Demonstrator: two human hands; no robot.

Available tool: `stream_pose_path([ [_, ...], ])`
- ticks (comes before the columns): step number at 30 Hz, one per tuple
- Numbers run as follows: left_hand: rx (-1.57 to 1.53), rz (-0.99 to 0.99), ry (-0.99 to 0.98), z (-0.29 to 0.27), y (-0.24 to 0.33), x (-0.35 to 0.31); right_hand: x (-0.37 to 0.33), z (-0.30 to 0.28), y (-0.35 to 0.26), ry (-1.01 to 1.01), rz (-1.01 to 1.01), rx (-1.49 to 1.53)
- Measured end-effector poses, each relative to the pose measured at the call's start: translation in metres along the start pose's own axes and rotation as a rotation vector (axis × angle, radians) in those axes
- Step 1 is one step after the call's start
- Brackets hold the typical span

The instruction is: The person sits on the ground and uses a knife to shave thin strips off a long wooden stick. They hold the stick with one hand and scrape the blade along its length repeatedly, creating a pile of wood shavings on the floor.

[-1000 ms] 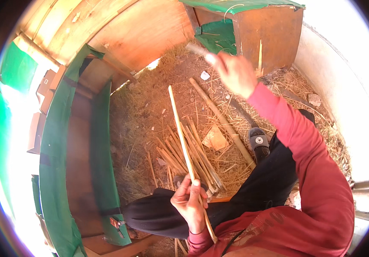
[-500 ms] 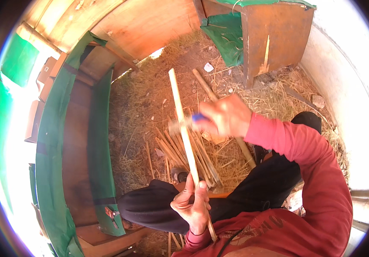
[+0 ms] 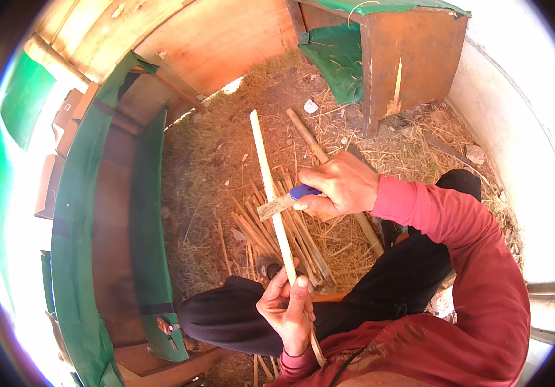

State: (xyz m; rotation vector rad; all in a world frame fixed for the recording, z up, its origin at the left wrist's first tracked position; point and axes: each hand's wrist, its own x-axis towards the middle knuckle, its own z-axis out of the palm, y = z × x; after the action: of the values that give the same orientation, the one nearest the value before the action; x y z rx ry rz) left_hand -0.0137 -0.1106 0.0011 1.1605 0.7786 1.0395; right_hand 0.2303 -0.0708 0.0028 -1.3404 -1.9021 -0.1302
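A long pale strip of split wood or bamboo (image 3: 263, 155) slants up and away from my lap. My left hand (image 3: 288, 308) grips it near its lower end, thumb lying along it, and the strip's tail passes under that hand toward my shirt. Held in my right hand (image 3: 342, 184) is a knife (image 3: 276, 208) with a blue handle and a short, broad, dull blade. The blade lies across the strip about halfway up, touching or just over it. Beneath, on the ground, a bundle of similar split strips (image 3: 258, 226) is fanned out between my legs.
A round pole (image 3: 306, 134) lies on the straw-covered ground beyond my right hand. At the back right stands a wooden cabinet (image 3: 413, 61) with green cloth. A green-covered shelf (image 3: 84, 232) runs along the left, and a pale wall (image 3: 516, 129) curves on the right.
My right hand and the knife have moved slightly down along the strip toward my left hand, and their blur has gone. My left hand keeps its hold in nearly the same place.
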Motion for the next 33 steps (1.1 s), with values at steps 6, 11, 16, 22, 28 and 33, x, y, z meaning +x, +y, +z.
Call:
stream_pose_path([
  [6, 0.119, -0.040, 0.008, 0.004, -0.003, -0.010, 0.016, 0.001, 0.022, 0.029, 0.342, -0.233],
  [11, 0.036, -0.082, -0.150, 0.000, -0.009, -0.013, 0.028, -0.028, 0.075, 0.310, 0.520, -0.218],
  [16, -0.133, -0.132, -0.116, -0.007, -0.020, 0.005, 0.011, -0.002, 0.038, 0.194, 0.225, -0.077],
  [22, -0.129, -0.152, -0.134, -0.009, -0.023, 0.005, -0.002, 0.016, 0.002, -0.017, 0.087, -0.145],
  [28, -0.001, -0.125, -0.075, -0.008, -0.037, 0.011, 0.001, 0.028, 0.018, -0.112, 0.136, -0.329],
  [33, 0.088, -0.164, -0.117, -0.015, -0.041, -0.017, 0.020, -0.011, 0.134, 0.065, 0.746, -0.591],
])
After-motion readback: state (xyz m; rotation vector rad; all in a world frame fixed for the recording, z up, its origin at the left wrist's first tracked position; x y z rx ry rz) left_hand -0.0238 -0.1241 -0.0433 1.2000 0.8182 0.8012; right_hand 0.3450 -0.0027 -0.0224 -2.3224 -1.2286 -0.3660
